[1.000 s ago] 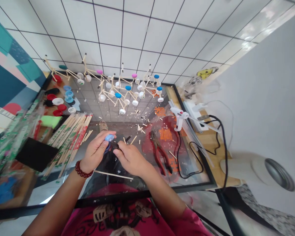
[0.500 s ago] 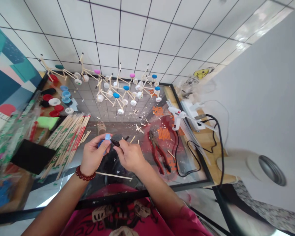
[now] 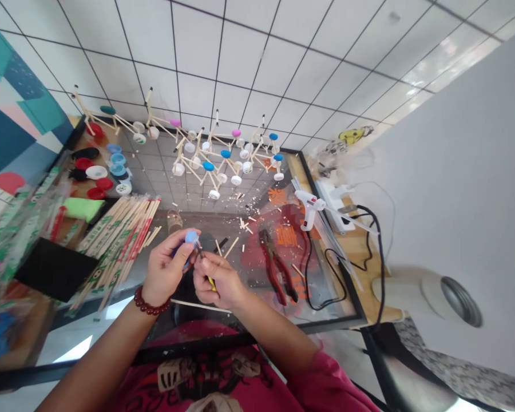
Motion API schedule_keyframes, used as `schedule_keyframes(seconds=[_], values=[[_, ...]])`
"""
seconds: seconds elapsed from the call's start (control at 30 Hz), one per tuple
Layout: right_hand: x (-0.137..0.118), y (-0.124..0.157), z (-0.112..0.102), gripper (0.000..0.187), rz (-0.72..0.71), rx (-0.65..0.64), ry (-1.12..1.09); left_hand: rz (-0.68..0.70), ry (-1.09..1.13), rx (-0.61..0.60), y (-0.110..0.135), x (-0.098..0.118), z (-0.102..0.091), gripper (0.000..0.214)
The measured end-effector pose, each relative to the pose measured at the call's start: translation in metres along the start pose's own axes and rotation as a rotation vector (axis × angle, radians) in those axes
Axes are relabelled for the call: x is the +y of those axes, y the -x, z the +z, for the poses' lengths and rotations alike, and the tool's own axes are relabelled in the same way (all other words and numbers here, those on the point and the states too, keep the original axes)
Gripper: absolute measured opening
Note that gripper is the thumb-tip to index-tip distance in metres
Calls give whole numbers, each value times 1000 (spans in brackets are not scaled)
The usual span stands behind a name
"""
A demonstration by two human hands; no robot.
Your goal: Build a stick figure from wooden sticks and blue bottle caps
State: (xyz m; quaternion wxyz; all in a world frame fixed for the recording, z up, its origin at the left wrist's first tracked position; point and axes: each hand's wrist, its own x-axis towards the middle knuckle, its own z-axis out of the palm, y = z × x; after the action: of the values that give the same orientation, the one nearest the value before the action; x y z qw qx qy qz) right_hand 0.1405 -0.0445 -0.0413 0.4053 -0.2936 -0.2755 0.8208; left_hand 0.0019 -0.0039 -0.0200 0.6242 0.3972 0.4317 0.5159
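Blue bottle cap (image 3: 192, 236) in left hand (image 3: 165, 269): fingers cover most of it. Dark tip (image 3: 199, 250) beside it too small to identify. Yellow piece (image 3: 212, 284) mostly hidden inside right hand (image 3: 218, 280); kind unclear. Green-printed plastic packs (image 3: 8, 252) blurred, cut off by left edge. Pink shirt (image 3: 197, 372) cut off below.

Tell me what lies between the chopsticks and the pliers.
Head view: between the chopsticks and pliers, the left hand holds a blue cap, the right hand pinches a small dark object.
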Motion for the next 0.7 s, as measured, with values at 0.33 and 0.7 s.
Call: schedule_keyframes(seconds=[0.33,0.7], values=[[3,-7,-14,65,21,-29,130,-111,108,30,7,-2,4,38],[-50,24,-24,54,-316,249,410,-345,250,-153,-2,-2,6,56]])
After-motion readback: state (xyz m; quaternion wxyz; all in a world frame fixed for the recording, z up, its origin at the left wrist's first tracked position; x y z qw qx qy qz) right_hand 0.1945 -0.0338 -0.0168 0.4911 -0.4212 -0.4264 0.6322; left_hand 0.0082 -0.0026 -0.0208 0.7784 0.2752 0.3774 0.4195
